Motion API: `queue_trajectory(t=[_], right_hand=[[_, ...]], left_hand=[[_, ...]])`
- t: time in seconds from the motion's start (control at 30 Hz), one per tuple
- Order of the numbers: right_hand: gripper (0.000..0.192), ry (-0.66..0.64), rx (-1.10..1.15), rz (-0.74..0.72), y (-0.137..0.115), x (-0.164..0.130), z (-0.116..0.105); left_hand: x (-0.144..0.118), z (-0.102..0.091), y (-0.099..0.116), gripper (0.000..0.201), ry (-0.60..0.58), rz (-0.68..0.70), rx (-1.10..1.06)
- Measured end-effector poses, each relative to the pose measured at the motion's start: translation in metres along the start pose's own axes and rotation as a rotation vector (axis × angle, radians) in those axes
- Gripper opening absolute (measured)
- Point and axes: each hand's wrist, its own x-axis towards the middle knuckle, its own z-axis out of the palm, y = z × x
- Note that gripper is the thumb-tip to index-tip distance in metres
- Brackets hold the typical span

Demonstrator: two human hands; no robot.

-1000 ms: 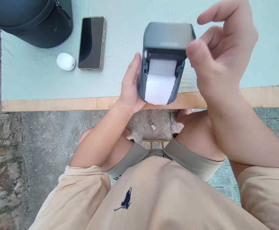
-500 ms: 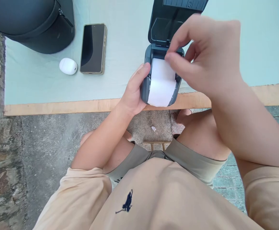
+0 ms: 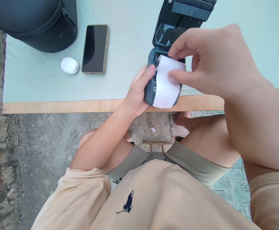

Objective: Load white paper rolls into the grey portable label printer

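A small dark portable printer (image 3: 150,92) is tipped up over the table's front edge, its lid (image 3: 169,19) swung back. My left hand (image 3: 139,86) is wrapped round the printer's left side, thumb on top by the paper bay. My right hand (image 3: 201,60) pinches a white paper roll (image 3: 169,64) between thumb and fingers at the mouth of the bay. The roll's left end, with its dark core hole, shows above the housing. A loose strip of its paper hangs down over the printer's front, its end ragged on the right.
To the left on the pale cloth (image 3: 127,38) lie a phone (image 3: 95,49) and a white earbud case (image 3: 69,65). A black zippered case (image 3: 41,25) stands at the far left. The table's wooden edge (image 3: 81,106) runs above my knees. A paper scrap (image 3: 153,129) lies on the floor.
The paper roll has come up out of the printer's bay, gripped by my right hand. The printer and both hands have shifted slightly right in view.
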Motion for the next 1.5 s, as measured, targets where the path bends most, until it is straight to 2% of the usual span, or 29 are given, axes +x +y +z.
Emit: queue_trajectory(t=[0.1,0.2,0.23,0.33,0.43,0.6,0.8,1.0,1.17,1.3,1.4,1.5], right_hand=[[0.024,0.140,0.265,0.037,0.007,-0.010,-0.008],[0.026,0.381,0.698,0.164,0.032,-0.016,-0.004],[0.031,0.418,0.835,0.220,0.041,-0.018,0.001],[0.039,0.308,1.003,0.388,0.066,-0.025,0.018],[0.034,0.287,0.934,0.429,0.075,-0.033,0.035],[0.054,0.309,0.850,0.194,0.077,-0.042,0.049],[0.040,0.271,0.572,0.060,0.073,-0.049,0.052],[0.045,0.201,0.247,0.064,0.070,-0.047,0.052],[0.039,0.173,0.112,-0.021,0.076,-0.040,0.057],[0.034,0.139,0.082,-0.014,0.077,-0.038,0.061],[0.040,0.191,0.056,-0.021,0.071,-0.039,0.061],[0.055,0.299,0.055,-0.095,0.063,-0.044,0.050]], left_hand=[[0.001,0.001,0.001,0.035,-0.004,0.027,-0.041],[0.001,0.000,0.004,0.039,-0.041,0.026,-0.048],[0.001,0.000,0.005,0.042,-0.049,0.018,-0.045],[-0.001,-0.001,0.008,0.049,-0.044,0.005,-0.046],[-0.001,-0.001,0.009,0.052,-0.007,-0.005,-0.053],[-0.001,0.000,0.010,0.058,0.002,-0.018,-0.061],[-0.002,-0.002,0.011,0.052,-0.030,-0.003,-0.068],[-0.002,-0.002,0.011,0.050,0.000,-0.023,-0.025],[-0.002,-0.001,0.012,0.055,-0.006,-0.027,-0.044],[-0.002,-0.001,0.011,0.059,-0.033,-0.007,-0.055],[-0.003,-0.001,0.011,0.059,-0.057,-0.008,-0.079],[-0.004,-0.002,0.012,0.064,-0.093,-0.002,-0.095]])
